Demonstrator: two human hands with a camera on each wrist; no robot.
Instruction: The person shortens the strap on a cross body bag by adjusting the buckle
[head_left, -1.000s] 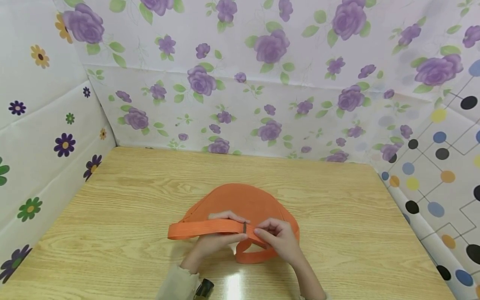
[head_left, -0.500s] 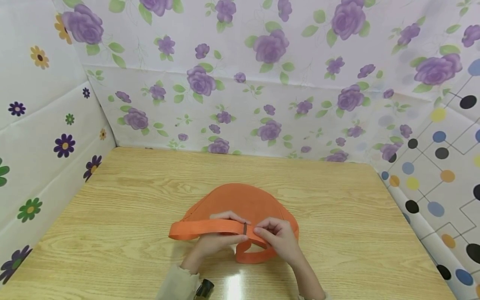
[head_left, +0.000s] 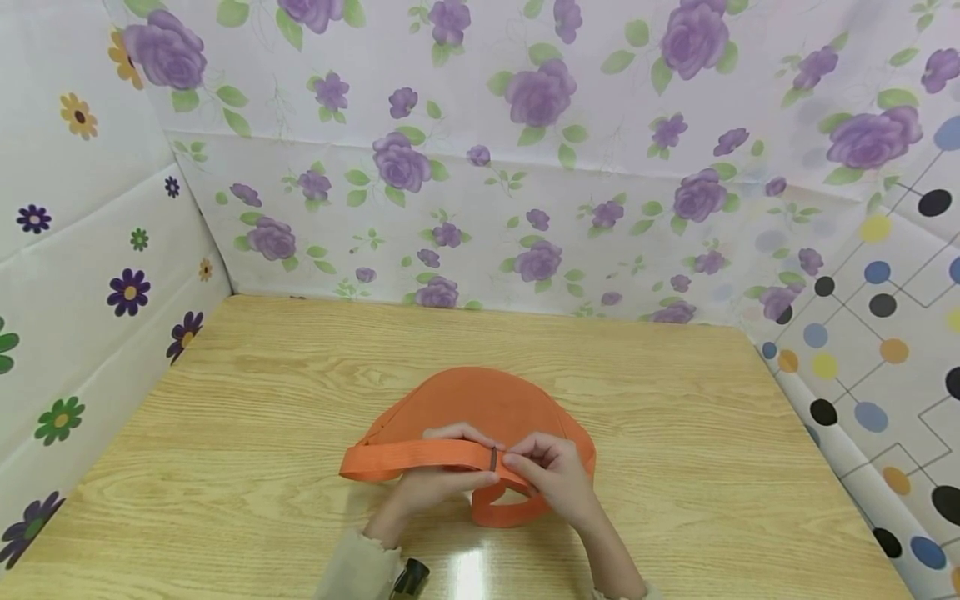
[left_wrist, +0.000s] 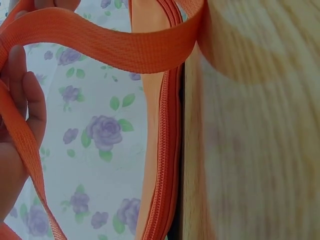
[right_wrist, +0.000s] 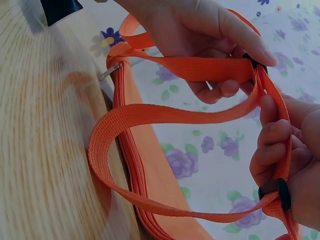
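An orange half-moon bag [head_left: 480, 392] stands on the table with its zipper [right_wrist: 131, 160] low along the near side. Its webbing strap [head_left: 412, 454] is raised in front, held between both hands. My left hand [head_left: 431, 479] pinches the strap at a dark strap slider [head_left: 492, 458], thumb on the near side and fingers behind. Just right of that slider, my right hand [head_left: 555, 471] pinches the strap between thumb and fingers. A second black slider [right_wrist: 275, 192] shows beside the right hand in the right wrist view. One strap loop [right_wrist: 100, 145] hangs toward the table.
The wood-grain table [head_left: 262, 400] is bordered by a purple-flowered cloth wall [head_left: 480, 233] at the back. A flower-patterned wall [head_left: 90, 275] stands left, a dotted wall [head_left: 855, 358] right. A black object [head_left: 412, 575] sits by the left sleeve [head_left: 360, 567].
The slider and the strap's left bend have shifted slightly to the right with my left hand. My right hand stays nearly in place, pinching the strap; the bag barely moves.
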